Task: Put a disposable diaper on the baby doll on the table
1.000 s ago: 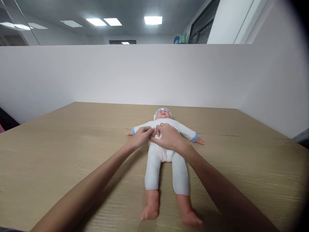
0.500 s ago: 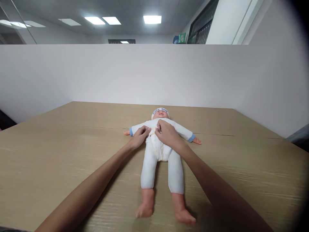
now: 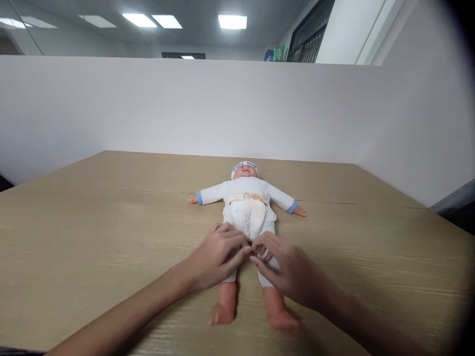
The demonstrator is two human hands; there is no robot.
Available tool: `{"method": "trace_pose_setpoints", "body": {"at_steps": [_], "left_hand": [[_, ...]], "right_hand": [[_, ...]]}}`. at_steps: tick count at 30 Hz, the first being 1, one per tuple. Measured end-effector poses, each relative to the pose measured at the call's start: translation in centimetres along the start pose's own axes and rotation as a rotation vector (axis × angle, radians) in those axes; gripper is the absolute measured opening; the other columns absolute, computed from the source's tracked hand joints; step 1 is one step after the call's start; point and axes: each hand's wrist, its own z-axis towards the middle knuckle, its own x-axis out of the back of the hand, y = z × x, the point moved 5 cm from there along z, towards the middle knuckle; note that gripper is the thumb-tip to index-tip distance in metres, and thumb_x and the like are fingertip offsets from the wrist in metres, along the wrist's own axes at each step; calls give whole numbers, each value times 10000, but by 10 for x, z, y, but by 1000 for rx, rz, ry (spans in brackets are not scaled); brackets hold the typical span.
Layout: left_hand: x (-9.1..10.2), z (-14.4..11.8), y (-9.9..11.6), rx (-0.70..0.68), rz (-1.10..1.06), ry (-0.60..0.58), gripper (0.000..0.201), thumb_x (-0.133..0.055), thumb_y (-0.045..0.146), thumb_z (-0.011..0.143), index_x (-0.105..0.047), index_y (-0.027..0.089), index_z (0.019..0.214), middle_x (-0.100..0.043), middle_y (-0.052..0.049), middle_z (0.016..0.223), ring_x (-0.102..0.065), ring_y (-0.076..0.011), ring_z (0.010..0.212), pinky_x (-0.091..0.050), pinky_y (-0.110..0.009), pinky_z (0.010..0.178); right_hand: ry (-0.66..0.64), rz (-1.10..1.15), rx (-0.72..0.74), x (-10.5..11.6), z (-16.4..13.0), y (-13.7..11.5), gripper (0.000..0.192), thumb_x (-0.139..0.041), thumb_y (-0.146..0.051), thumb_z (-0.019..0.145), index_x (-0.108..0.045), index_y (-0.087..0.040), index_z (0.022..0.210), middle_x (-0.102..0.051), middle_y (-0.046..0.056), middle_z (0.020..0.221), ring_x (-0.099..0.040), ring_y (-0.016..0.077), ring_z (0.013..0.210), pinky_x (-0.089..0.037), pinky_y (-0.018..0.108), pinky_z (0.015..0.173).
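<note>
The doll (image 3: pixel 247 207) lies on the table (image 3: pixel 92 222), head far, feet near. Both hands, left hand (image 3: pixel 218 254) and right hand (image 3: pixel 287 272), rest on its legs.

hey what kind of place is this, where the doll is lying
Probably an office or lab workstation: a wood-grain table fenced by white partition walls, with panel ceiling lights above. A baby doll lies on it.

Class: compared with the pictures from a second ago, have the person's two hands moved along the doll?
Yes. Both the left hand and right hand have slid from the doll's chest down to its thighs, nearer its bare feet.
</note>
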Motion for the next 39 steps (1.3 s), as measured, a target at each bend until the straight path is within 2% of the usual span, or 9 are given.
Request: {"method": "trace_pose_setpoints", "body": {"at_steps": [2,5,10,13,18,24,28,33,39], "left_hand": [[-5,-3,-7,61,78,-46,259,-552,397,1130,-691,246,972,-770,-19,982,-600,-264,1027,-369,-425,966],[-6,2,-28,189,28,8,249,-636,468,1082,-665,240,987,-785,-6,934,-664,-257,976,-384,-420,962],[-11,14,-47,326,-102,81,348,-698,529,1036,-551,233,927,-755,28,753,-682,-215,726,-414,-394,888],[-14,15,-46,320,-80,93,367,-695,506,1044,-543,229,858,-732,37,728,-667,-210,747,-393,-396,903],[-13,8,-44,268,-35,132,373,-683,482,1058,-551,219,829,-693,19,815,-629,-213,859,-389,-394,913],[-7,3,-40,127,-41,277,158,-680,380,1052,-676,222,1038,-657,-83,1272,-610,-256,1163,-470,-401,1031],[-6,4,-39,115,-52,269,147,-660,359,1062,-646,224,1005,-666,-78,1312,-601,-257,1182,-462,-413,1054],[-7,9,-46,183,-81,222,225,-691,380,1021,-553,229,926,-628,-16,932,-564,-227,931,-447,-370,864],[-13,7,-69,313,-427,241,329,-777,396,956,-535,242,1118,-609,13,988,-533,-169,816,-422,-311,740]], "right_hand": [[29,-81,-82,2,-1,19,57,-590,-205,1079,-634,-242,1081,-712,20,977,-673,208,853,-476,342,771],[71,-171,-167,3,8,36,67,-602,-238,1091,-653,-232,1049,-710,4,911,-658,200,789,-416,334,722],[108,-325,-162,-10,16,28,172,-705,-269,1050,-621,-221,908,-682,12,891,-622,200,745,-339,332,661],[139,-311,-177,-18,11,24,136,-713,-248,1039,-638,-221,929,-686,26,970,-651,215,822,-388,333,684],[148,-233,-202,-23,3,22,98,-700,-274,1048,-688,-232,1136,-696,76,1212,-692,283,1049,-529,390,830],[197,-169,-190,-28,2,14,215,-687,-281,1046,-689,-240,1257,-682,114,1382,-666,331,1202,-570,493,1004],[212,-157,-165,-31,4,9,154,-657,-276,1049,-669,-223,1194,-729,113,1246,-678,315,1113,-566,455,939],[211,-131,-243,-30,14,18,114,-666,-321,1014,-619,-220,1039,-746,89,1015,-678,283,893,-502,388,765],[282,114,-425,-20,17,45,290,-727,-401,939,-547,-260,1118,-779,-6,930,-559,166,571,-413,312,611]]}}
